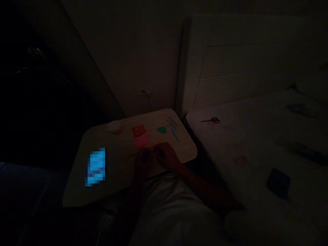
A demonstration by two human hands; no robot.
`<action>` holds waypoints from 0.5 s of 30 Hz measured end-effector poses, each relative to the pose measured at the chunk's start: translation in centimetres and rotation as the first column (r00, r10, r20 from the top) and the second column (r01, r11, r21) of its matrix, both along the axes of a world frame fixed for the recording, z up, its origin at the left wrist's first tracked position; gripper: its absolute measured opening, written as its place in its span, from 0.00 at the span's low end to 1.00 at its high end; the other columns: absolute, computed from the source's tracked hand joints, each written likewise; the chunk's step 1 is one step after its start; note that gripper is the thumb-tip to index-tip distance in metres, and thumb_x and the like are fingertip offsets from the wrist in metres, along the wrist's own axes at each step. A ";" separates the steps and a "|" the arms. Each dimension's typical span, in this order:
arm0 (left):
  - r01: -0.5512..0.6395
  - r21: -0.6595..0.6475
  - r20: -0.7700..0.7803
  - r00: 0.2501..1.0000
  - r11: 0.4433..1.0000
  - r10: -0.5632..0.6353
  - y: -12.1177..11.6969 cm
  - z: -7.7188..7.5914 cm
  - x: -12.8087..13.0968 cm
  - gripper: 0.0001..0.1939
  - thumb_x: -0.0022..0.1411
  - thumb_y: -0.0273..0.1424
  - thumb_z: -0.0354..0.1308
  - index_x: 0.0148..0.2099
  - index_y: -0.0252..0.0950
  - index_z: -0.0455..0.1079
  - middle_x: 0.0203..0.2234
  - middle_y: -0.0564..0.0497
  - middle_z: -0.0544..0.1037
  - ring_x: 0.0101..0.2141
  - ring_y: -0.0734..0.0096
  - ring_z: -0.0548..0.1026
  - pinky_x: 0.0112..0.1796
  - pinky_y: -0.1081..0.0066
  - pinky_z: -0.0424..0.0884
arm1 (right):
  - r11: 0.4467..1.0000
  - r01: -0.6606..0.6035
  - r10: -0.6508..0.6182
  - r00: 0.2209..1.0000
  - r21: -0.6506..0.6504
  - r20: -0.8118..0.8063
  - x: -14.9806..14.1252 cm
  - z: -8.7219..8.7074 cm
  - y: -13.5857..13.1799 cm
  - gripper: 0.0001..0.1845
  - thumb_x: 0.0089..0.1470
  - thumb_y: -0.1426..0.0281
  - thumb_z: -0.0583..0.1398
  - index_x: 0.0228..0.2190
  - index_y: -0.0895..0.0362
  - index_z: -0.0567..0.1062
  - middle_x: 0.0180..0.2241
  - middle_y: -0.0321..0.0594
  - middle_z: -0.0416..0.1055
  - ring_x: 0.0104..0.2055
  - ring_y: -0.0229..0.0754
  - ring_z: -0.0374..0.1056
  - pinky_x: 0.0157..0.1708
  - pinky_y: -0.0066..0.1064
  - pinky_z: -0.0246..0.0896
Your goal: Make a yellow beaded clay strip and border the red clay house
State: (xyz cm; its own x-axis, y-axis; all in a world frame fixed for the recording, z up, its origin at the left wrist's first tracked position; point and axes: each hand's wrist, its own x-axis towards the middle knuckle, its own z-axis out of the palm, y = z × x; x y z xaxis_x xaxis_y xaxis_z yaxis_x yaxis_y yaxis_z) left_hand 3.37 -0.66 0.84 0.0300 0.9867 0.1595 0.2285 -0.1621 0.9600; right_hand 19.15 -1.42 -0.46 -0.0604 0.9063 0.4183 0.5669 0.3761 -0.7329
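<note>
The room is very dark. My left hand (pixel 144 160) and my right hand (pixel 166 155) are close together at the near edge of a small wooden-topped table (pixel 118 171). Both have curled fingers, and whatever they pinch between them is too dark to make out. Just beyond the fingers shows an orange-yellow strip (pixel 159 142); whether I touch it is unclear. Past the hands lie a pink flat piece (pixel 141 140), a red mould with window-like openings (pixel 138 131) and a green piece (pixel 162 130).
A blue plastic knife (pixel 175 135) and thin blue sticks (pixel 172 121) lie at the table's right. A white-lidded tub (pixel 114 127) stands at the back, a lit, blurred screen (pixel 96 167) at the left. Scissors (pixel 210 120) lie on the bed (pixel 217 143); a socket (pixel 145 91) is on the wall.
</note>
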 end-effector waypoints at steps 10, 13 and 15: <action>0.002 0.016 -0.013 1.000 1.000 -0.002 0.1 -0.1 0.0 0.10 0.54 0.39 0.62 0.35 0.38 0.71 0.30 0.52 0.78 0.33 0.64 0.75 0.38 0.67 0.72 | 1.000 0.002 -0.002 1.000 0.011 0.000 0.0 -0.3 0.0 0.20 0.46 0.80 0.61 0.42 0.55 0.77 0.43 0.44 0.78 0.48 0.50 0.69 0.52 0.43 0.63; -0.005 0.009 0.015 1.000 1.000 0.005 0.1 -0.3 0.0 0.11 0.53 0.39 0.62 0.36 0.39 0.71 0.31 0.51 0.78 0.34 0.64 0.75 0.38 0.67 0.73 | 1.000 0.008 -0.008 1.000 0.009 0.000 0.0 -0.3 0.0 0.20 0.46 0.79 0.61 0.43 0.56 0.77 0.44 0.45 0.77 0.49 0.50 0.69 0.53 0.43 0.62; -0.002 -0.006 0.026 1.000 1.000 0.002 0.1 -0.3 0.0 0.12 0.53 0.39 0.62 0.37 0.38 0.71 0.31 0.51 0.78 0.34 0.64 0.75 0.38 0.67 0.73 | 1.000 0.002 -0.001 1.000 0.011 -0.018 0.0 -0.2 0.0 0.20 0.47 0.78 0.62 0.44 0.56 0.76 0.45 0.46 0.76 0.49 0.50 0.68 0.53 0.43 0.63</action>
